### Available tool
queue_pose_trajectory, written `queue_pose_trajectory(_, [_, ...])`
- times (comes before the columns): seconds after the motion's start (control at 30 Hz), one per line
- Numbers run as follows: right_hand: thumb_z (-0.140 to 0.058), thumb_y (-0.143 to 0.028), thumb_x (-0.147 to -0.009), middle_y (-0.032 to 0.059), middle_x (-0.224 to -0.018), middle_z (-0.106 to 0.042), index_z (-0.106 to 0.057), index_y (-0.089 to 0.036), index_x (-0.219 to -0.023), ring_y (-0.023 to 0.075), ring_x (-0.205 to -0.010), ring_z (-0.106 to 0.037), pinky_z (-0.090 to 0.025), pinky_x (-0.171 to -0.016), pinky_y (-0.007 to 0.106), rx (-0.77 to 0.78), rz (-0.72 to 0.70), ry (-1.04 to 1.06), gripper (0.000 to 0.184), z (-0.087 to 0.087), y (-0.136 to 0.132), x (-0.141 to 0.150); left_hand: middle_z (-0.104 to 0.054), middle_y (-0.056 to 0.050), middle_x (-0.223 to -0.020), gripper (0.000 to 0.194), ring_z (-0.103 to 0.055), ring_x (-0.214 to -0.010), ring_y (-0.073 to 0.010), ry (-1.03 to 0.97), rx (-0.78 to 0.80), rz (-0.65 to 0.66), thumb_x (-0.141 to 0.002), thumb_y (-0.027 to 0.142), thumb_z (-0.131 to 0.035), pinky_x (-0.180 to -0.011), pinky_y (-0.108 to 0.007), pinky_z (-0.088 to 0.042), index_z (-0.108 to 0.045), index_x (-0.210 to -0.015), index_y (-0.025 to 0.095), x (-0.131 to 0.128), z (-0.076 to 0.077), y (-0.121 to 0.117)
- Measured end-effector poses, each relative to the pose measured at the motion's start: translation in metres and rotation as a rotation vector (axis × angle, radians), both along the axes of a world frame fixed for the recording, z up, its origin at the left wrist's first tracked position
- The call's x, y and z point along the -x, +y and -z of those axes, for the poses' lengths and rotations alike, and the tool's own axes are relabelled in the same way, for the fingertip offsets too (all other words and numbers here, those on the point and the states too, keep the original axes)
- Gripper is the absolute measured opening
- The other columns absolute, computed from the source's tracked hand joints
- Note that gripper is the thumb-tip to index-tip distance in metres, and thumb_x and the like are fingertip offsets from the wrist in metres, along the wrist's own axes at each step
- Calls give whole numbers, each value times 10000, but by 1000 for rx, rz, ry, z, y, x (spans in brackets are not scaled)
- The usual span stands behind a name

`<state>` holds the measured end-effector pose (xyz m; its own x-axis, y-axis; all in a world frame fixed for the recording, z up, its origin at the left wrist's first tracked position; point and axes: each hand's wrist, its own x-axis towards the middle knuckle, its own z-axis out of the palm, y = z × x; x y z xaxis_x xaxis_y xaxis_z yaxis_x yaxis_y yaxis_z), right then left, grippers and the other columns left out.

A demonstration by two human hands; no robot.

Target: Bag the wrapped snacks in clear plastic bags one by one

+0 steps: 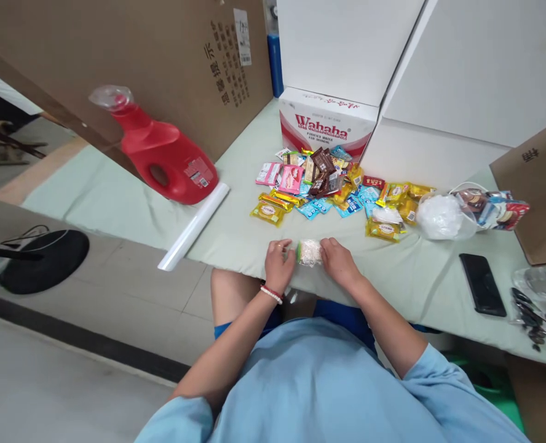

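Note:
A small snack packet (310, 253), pale and crinkly with a green left end, is near the table's front edge. My right hand (340, 263) grips its right end, fingers and thumb pressed together there. Close by the green end is my left hand (280, 266), loosely curled with thumb and fingers apart; whether it touches the packet is hard to make out. Beyond both hands lies a heap of wrapped snacks (321, 178) in pink, brown, blue and yellow. A yellow packet (267, 213) sits at the heap's near left.
A red jug (171, 160) and a white roll (194, 227) are on the left. Behind the snacks stands a Wahaha carton (326, 126). Rightward are a stuffed clear bag (446, 216), a black phone (482, 284) and dark-handled tools (529, 314). Green cloth (236, 231) covers the table.

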<state>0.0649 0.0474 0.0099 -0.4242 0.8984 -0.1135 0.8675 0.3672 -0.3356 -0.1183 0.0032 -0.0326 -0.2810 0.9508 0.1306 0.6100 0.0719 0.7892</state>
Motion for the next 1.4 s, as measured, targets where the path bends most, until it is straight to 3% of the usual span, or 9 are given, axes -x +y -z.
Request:
queue_pose_trajectory(0.2, [-420, -172, -1004, 119, -1065, -690, -639, -169, -1068, 228, -994, -643, -465, -857, 311, -3, 63, 227, 228, 4, -5, -6, -610, -106, -1031, 218, -576, -1047, -291, 252, 133, 16, -837, 356, -726, -971, -454, -488, -633, -940, 189, -23, -2, 19])
queue_pose_trajectory(0.4, [-508, -587, -985, 48, -848, -721, -692, -215, -981, 216, -779, -696, -567, -748, 347, 407, 353, 927, 416, 2, -19, -29, -576, -90, -1016, 176, -586, -964, -230, 161, -188, 24, -898, 309, -658, -855, -372, -518, -560, -989, 196, -50, -22, -2])
queue_pose_trajectory(0.5, [-606, -719, -880, 59, -922, -752, -714, -211, -1012, 227, -847, -711, -584, -786, 359, 648, 459, 1301, 536, 0, -30, -45, -628, -118, -1097, 110, -607, -1060, -241, 252, -354, 285, -969, 265, -551, -921, -405, -502, -589, -1056, 209, -74, -34, -17])
queue_pose_trajectory(0.6, [-744, -621, -823, 57, -1013, -767, -721, -219, -1082, 224, -941, -712, -571, -851, 341, 790, 499, 1435, 478, 1, -39, -58, -666, -124, -1104, 189, -620, -1110, -250, 216, -446, 678, -965, 234, -519, -974, -438, -502, -575, -1145, 211, -95, -38, -27])
queue_pose_trajectory(0.67, [-817, -532, -780, 48, -1049, -769, -721, -230, -1080, 221, -975, -712, -558, -895, 338, 817, 531, 1470, 437, 6, -42, -64, -656, -143, -1148, 281, -611, -1150, -250, 64, -459, 782, -945, 220, -512, -1001, -446, -512, -517, -1224, 189, -102, -38, -31])
queue_pose_trajectory(0.83, [-829, -480, -779, 60, -1131, -750, -712, -232, -1106, 231, -1052, -689, -530, -967, 374, 730, 499, 1505, 426, 25, -43, -72, -565, -150, -1217, 306, -595, -1112, -240, -226, -293, 645, -919, 237, -519, -925, -434, -558, -475, -1219, 200, -95, -40, -29])
queue_pose_trajectory(1.1, [-720, -482, -856, 59, -1209, -718, -626, -214, -1314, 231, -1097, -662, -513, -981, 368, 546, 211, 1137, 539, 35, -36, -82, -514, -106, -1218, 212, -608, -1027, -201, -454, -97, 606, -986, 296, -524, -839, -364, -593, -511, -1185, 227, -90, -34, -8])
queue_pose_trajectory(1.27, [-645, -349, -879, 82, -1285, -705, -663, -242, -1275, 272, -1187, -648, -488, -1055, 436, 296, 321, 944, 411, 1, -34, -117, -533, -114, -1257, 222, -598, -1153, -238, -252, -115, 519, -993, 289, -531, -873, -387, -602, -552, -1206, 229, -71, -36, 3])
queue_pose_trajectory(1.4, [-664, -384, -879, 89, -1287, -691, -596, -270, -1357, 269, -1137, -661, -528, -993, 440, -51, 594, 881, 495, -55, 0, -218, -585, -117, -1165, 198, -614, -1061, -254, 151, -193, 351, -962, 319, -566, -811, -404, -599, -567, -1121, 201, -32, -22, 11])
